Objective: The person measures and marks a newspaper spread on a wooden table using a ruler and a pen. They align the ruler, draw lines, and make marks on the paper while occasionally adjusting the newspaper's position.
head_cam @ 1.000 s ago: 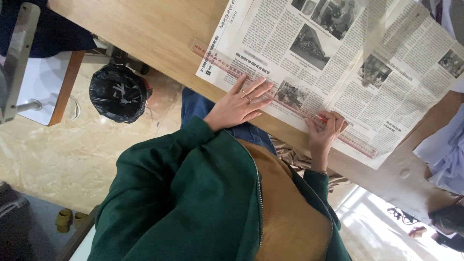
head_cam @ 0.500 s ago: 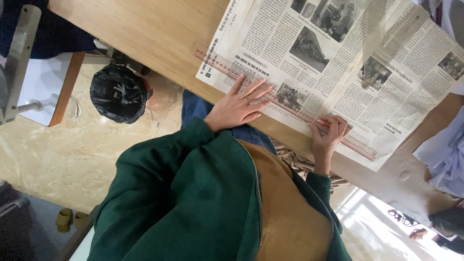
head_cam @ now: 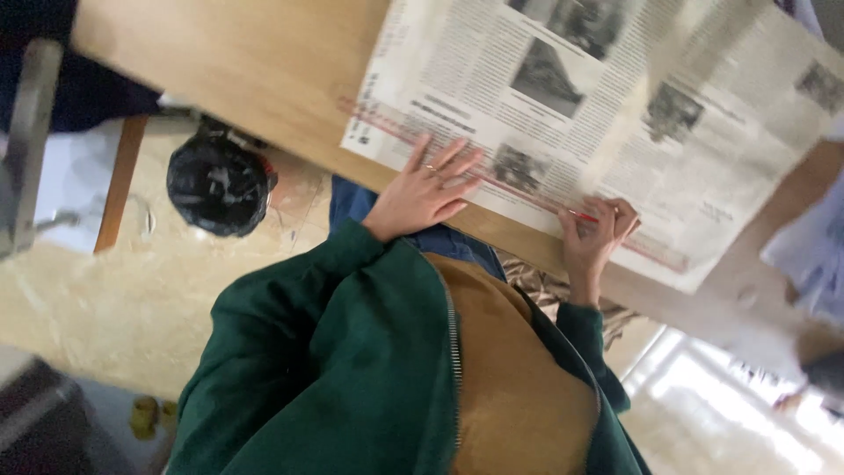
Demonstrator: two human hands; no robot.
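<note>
A thin, floppy, easily torn newspaper (head_cam: 615,114) lies on the wooden surface (head_cam: 229,70), left hand (head_cam: 426,189) pressing flat and open, right hand (head_cam: 593,237) pinching a red pencil (head_cam: 582,215) against a clear ruler (head_cam: 492,180), best steadied by flat palms.

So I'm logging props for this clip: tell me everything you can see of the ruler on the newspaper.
The ruler is a long, thin, clear strip with a pinkish-red tint, plastic by its look. It lies flat on the newspaper, running slantwise along the sheet's near edge. The left hand presses on it with spread fingers. The right hand holds a red pen at its edge. Its markings are too blurred to make out.
</note>
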